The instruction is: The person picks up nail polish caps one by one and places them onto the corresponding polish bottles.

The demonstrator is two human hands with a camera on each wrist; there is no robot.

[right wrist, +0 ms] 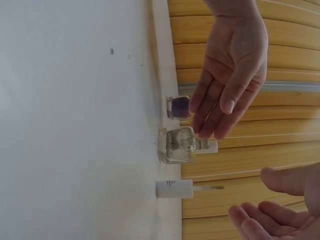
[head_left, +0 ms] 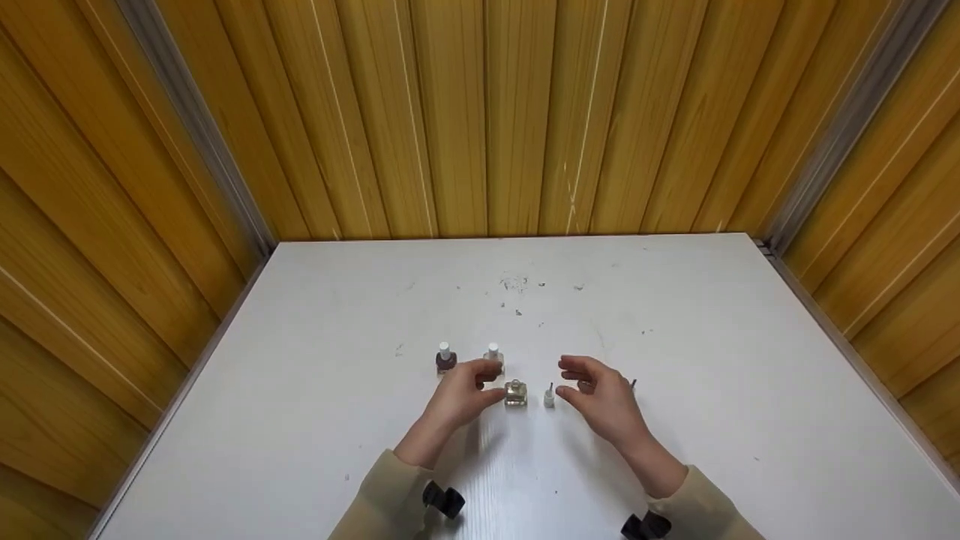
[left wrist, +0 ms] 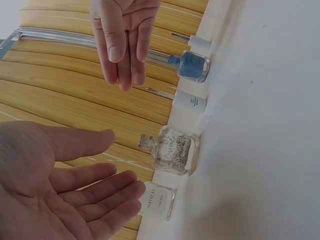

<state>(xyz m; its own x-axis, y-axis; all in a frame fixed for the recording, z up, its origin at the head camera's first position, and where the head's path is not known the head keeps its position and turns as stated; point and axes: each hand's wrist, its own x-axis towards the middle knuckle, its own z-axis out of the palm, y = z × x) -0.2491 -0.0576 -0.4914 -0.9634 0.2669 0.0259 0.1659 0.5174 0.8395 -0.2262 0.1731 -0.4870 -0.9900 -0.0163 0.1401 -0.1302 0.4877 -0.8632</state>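
Note:
An uncapped nail polish bottle with glitter stands on the table between the two hands. Just right of it, its white brush cap stands upright, bristles up. My left hand is beside the bottle's left side, fingers loose and holding nothing. With relaxed fingers, my right hand hovers right of the brush cap, also without a thing in it. Behind the left hand are a capped dark polish bottle and a white-capped pale one. An uncapped blue polish bottle shows in the left wrist view.
Near the blue bottle stands another white cap with a blue brush; in the head view the right hand mostly hides that area. The white table bears small dark marks. Wood-patterned walls enclose its back and sides.

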